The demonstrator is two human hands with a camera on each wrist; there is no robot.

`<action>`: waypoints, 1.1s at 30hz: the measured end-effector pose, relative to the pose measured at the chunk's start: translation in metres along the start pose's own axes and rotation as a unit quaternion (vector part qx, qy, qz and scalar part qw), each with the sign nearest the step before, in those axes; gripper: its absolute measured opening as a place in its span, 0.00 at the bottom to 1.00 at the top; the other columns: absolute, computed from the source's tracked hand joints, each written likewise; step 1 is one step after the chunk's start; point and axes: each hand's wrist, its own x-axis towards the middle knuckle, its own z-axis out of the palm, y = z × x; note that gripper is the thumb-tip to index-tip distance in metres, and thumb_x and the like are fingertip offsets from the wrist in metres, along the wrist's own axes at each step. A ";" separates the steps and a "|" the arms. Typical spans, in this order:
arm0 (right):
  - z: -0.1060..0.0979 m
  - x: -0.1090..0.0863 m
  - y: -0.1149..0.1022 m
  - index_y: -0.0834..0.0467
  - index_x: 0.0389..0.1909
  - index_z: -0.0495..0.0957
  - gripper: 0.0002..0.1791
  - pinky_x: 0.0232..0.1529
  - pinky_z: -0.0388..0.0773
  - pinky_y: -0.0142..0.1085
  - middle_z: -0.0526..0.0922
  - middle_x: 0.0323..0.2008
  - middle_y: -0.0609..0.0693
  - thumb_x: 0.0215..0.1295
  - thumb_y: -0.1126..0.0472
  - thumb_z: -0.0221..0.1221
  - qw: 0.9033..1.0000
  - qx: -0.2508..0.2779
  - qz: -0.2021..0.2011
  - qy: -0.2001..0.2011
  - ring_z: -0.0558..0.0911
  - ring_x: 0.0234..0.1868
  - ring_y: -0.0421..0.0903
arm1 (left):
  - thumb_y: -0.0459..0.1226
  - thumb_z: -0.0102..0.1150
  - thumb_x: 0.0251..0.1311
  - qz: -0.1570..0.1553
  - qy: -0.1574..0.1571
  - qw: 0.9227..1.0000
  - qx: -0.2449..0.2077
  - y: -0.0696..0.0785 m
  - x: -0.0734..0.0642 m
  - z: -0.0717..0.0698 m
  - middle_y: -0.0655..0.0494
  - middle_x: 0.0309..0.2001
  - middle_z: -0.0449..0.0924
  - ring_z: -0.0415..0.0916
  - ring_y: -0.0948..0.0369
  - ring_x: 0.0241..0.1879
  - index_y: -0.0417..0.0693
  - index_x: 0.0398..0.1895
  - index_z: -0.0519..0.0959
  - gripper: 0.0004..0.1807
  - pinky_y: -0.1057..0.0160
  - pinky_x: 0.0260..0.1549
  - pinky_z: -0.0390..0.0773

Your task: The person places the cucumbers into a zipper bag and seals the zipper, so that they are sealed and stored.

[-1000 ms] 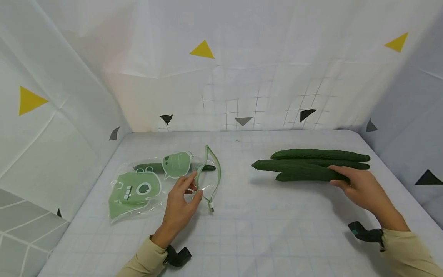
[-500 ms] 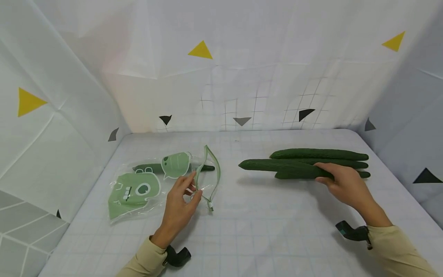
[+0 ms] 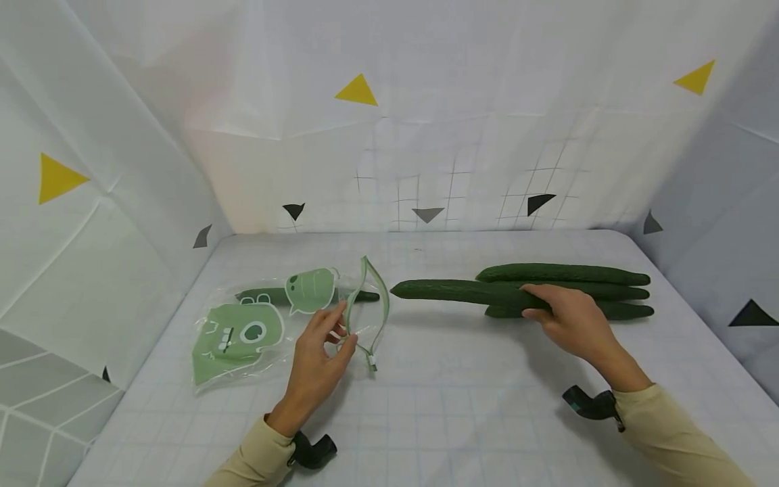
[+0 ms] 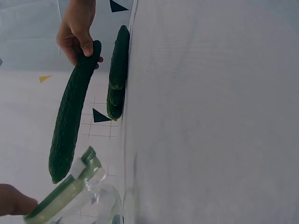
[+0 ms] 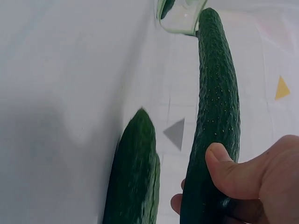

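In the head view, my left hand (image 3: pixel 319 358) pinches the green zip edge of a clear zip bag (image 3: pixel 237 335) printed with green cartoon creatures. The bag lies flat with its mouth spread open toward the right, and a cucumber (image 3: pixel 369 296) lies inside it. My right hand (image 3: pixel 575 321) grips a long cucumber (image 3: pixel 450 291) near its right end. That cucumber is held above the table, its left tip close to the bag's mouth. In the right wrist view, my thumb (image 5: pixel 229 170) presses along its side. The left wrist view shows the zip edge (image 4: pixel 56 198) beside my left thumb (image 4: pixel 18 200).
Three more cucumbers (image 3: pixel 560 272) lie side by side at the right of the white table (image 3: pixel 462 419), partly behind my right hand. White sheets with yellow and dark triangles stand round the back and sides. A black camera mount is on each wrist.
My right hand has moved left with the cucumber, away from the pile, bringing its tip near the bag's mouth. My left hand and the bag have stayed in place.
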 end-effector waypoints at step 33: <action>0.053 0.048 -0.050 0.68 0.55 0.84 0.21 0.44 0.83 0.55 0.86 0.49 0.63 0.63 0.64 0.72 0.999 0.019 -0.039 -0.022 0.86 0.45 0.60 | 0.25 0.70 0.61 0.012 0.005 1.000 -0.006 0.000 0.000 0.000 0.50 0.46 0.77 0.78 0.57 0.41 0.35 0.71 0.74 0.33 0.56 0.40 0.83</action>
